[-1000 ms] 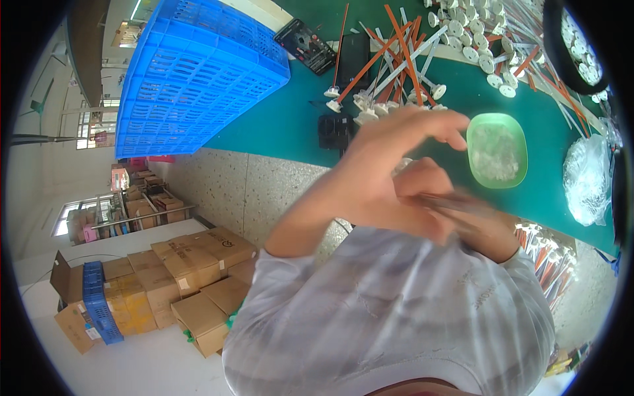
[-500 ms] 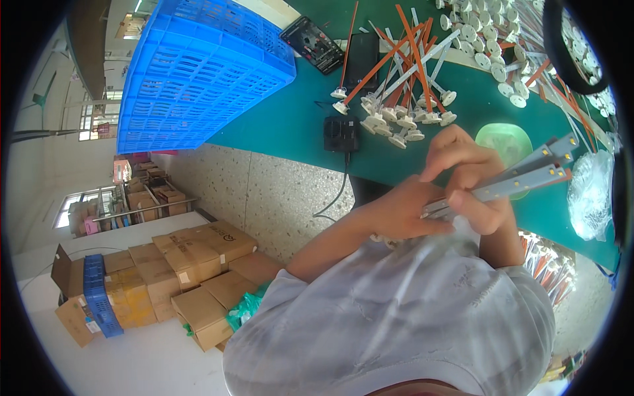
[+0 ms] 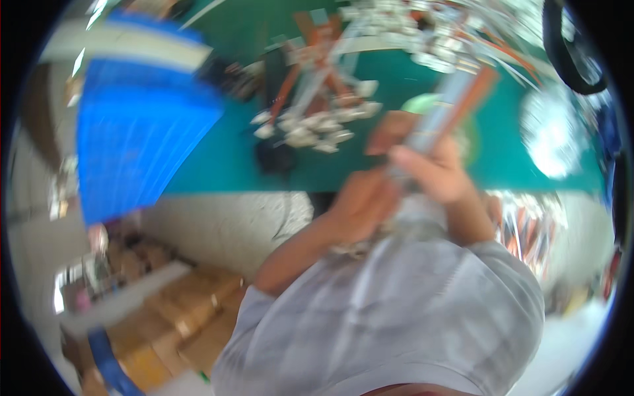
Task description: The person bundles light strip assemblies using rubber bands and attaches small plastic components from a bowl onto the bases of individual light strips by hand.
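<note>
A bundle of LED strips (image 3: 444, 105), grey on one side and orange-brown on another, slants up and away from me over the table, blurred by motion. My right hand (image 3: 436, 168) is closed round the middle of it, thumb across the strips. Against the lower end my left hand (image 3: 366, 197) is closed too, its fingers partly hidden. Pale ends of the bundle (image 3: 353, 249) show below my left wrist, close to my shirt. Ahead on the green table lies a pile of strips with white round ends (image 3: 314, 125). Behind my right hand is a light green bowl (image 3: 422, 102), partly covered.
A blue plastic crate (image 3: 142, 132) stands at the left. More white-ended strips (image 3: 422, 33) cover the table's far right. A clear plastic bag (image 3: 555, 129) lies at the right. A black adapter (image 3: 276, 157) with a cord sits near the table edge (image 3: 231, 188). Cardboard boxes (image 3: 172, 310) stand lower left.
The view has swung, and everything is smeared. The strip bundle has turned from pointing right to pointing steeply up and away. Both hands still hold it.
</note>
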Action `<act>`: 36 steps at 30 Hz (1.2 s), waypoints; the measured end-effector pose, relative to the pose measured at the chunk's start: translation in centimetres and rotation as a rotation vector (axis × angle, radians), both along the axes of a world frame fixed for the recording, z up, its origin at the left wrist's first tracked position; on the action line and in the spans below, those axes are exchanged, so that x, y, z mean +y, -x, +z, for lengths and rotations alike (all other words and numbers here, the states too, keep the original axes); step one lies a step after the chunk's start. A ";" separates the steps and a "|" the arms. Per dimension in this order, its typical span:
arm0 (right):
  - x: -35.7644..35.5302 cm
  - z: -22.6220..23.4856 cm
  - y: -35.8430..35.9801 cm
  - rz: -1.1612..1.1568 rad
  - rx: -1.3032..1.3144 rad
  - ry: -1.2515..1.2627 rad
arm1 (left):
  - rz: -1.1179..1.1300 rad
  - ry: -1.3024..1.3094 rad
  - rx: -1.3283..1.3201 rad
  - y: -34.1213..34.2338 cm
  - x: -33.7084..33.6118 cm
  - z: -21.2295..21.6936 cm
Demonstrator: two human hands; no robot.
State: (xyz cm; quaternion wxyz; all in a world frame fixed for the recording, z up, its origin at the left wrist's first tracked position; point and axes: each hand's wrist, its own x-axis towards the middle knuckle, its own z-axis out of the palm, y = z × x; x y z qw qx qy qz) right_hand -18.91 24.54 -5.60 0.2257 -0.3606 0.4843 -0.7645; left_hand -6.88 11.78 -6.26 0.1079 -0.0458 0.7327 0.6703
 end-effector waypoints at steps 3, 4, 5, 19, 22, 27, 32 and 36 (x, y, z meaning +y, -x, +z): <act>1.2 -0.5 3.2 -0.114 0.301 -0.067 | 0.156 -0.100 -0.049 -0.8 -1.1 -0.6; 2.3 -0.5 4.0 -0.233 0.340 -0.112 | 0.236 -0.307 0.045 -1.2 -1.1 -1.3; 3.6 -0.4 5.0 -0.438 0.469 -0.198 | 0.260 -0.365 0.073 -1.7 -1.3 -1.6; 31.0 -11.0 15.7 -1.535 0.324 -1.522 | 0.373 -0.406 0.176 -1.4 -3.3 -1.5; 30.6 -11.5 15.7 -1.532 0.427 -1.472 | 0.301 -0.375 0.200 -1.2 -3.5 -1.5; 32.3 -10.9 16.7 -1.388 0.505 -1.469 | 0.355 -0.358 0.174 -1.6 -3.6 -1.7; 33.4 -8.5 16.6 -1.242 0.986 -1.465 | 0.351 -0.361 0.180 -2.2 -3.4 -1.9; 34.2 -7.0 16.0 -1.140 0.834 -1.506 | 0.366 -0.354 0.182 -2.7 -4.0 -2.1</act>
